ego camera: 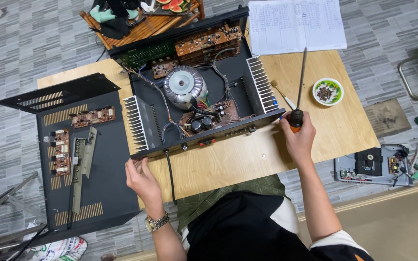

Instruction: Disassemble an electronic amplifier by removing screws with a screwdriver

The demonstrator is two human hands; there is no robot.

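An opened black amplifier chassis point(238, 82) lies on a wooden table point(247, 159), showing a round transformer point(185, 87), brown circuit boards and two finned heat sinks. My left hand point(141, 179) rests at the chassis's near left corner, fingers touching its rear panel. My right hand point(297, 137) is at the near right corner and grips a long screwdriver point(300, 82) by its black and orange handle, the shaft pointing up and away from me.
The removed black cover point(97, 193) lies at left with small boards and a metal strip on it. A small bowl point(328, 92) of screws, a brush point(282, 95) and papers point(293, 24) sit at right. A disc-drive unit point(373, 164) lies on the floor.
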